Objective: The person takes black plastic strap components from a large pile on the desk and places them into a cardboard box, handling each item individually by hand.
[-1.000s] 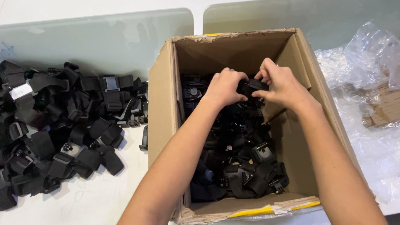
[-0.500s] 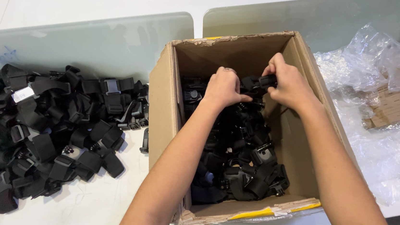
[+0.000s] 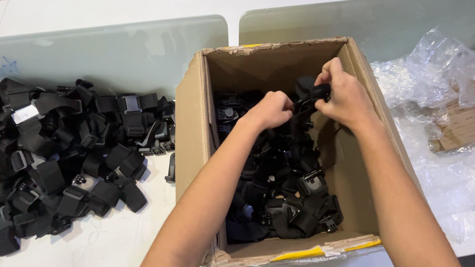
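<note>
An open brown cardboard box (image 3: 193, 118) stands on the white table, partly filled with black strap-and-buckle pieces (image 3: 289, 201). Both my hands are inside it near the far wall. My right hand (image 3: 346, 97) grips a black strap piece (image 3: 309, 94) and lifts it above the others. My left hand (image 3: 271, 110) is closed on the lower end of the same piece. My forearms cover part of the box's contents.
A big heap of the same black strap pieces (image 3: 47, 151) lies on the table left of the box. Crumpled clear plastic wrap (image 3: 455, 72) and a flat brown cardboard packet (image 3: 473, 122) lie to the right. The table's front edge runs just below the box.
Both hands have risen and shifted toward the far right corner of the box, pulling the black strap piece up out of the pile.
</note>
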